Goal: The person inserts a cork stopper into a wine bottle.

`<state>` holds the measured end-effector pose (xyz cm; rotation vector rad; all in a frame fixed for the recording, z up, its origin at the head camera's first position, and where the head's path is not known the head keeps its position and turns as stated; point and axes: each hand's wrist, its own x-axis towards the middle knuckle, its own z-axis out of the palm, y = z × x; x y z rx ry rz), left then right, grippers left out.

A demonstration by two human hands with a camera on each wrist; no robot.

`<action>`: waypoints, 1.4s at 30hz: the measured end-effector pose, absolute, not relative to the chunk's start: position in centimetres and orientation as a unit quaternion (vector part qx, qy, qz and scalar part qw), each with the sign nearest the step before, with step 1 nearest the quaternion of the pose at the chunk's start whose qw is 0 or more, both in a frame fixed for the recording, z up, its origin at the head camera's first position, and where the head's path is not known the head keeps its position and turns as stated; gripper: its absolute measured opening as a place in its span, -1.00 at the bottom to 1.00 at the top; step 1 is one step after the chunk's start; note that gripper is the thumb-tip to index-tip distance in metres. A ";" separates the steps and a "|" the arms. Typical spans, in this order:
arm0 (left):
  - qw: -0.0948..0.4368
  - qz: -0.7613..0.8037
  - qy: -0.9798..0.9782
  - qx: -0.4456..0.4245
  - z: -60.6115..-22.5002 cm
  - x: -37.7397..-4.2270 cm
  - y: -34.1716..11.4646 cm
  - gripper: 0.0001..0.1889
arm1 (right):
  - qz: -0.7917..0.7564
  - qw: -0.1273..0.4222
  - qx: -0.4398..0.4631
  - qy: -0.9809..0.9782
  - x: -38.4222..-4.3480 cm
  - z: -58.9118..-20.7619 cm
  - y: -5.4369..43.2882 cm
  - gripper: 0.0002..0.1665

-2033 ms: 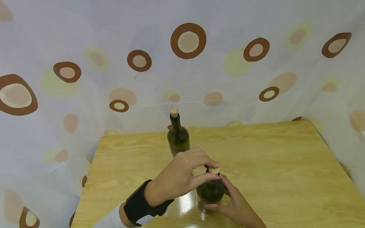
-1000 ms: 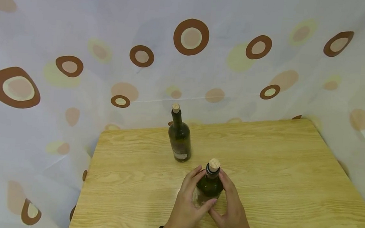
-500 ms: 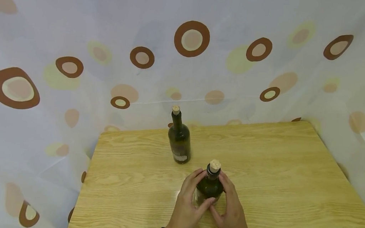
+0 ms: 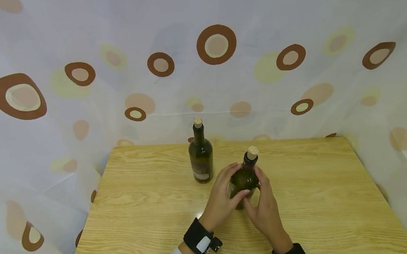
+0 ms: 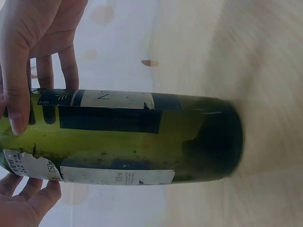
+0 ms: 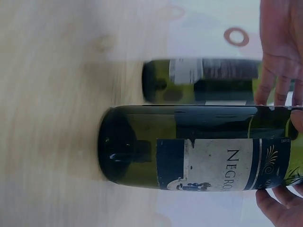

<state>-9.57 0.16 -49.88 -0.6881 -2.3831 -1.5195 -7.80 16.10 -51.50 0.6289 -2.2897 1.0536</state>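
Both hands hold a dark green wine bottle (image 4: 244,182) upright, with a pale cork (image 4: 253,152) standing in its mouth. My left hand (image 4: 221,198) is curved round its left side and my right hand (image 4: 266,205) round its right side. The two thumbs meet on the near side, just below the shoulder. In the right wrist view the bottle's label (image 6: 218,163) shows the letters NEGRO. Torn white labels (image 5: 118,176) show in the left wrist view. Whether its base touches the table I cannot tell.
A second corked green wine bottle (image 4: 201,158) stands upright to the left and slightly farther back. Both are over a light wooden table (image 4: 140,201). A spotted white sheet (image 4: 182,29) hangs behind and at the sides.
My left hand has left the cork and joined the right hand round the bottle. Over the last half second, both hands have carried or slid the bottle away from me and slightly right.
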 end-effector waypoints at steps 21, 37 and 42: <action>0.086 -0.512 -0.818 -0.247 -49.6 -17.8 2.5 -0.30 | 0.402 0.247 0.205 -0.858 -15.4 -52.0 18.2 0.07; 0.072 -0.501 -0.829 -0.239 -49.6 -18.7 2.4 -0.27 | 0.388 0.225 0.180 -0.875 -16.1 -51.8 18.1 0.10; 0.057 -0.492 -0.839 -0.226 -50.6 -17.1 1.3 -0.24 | 0.398 0.169 0.124 -0.893 -13.8 -52.7 17.8 0.14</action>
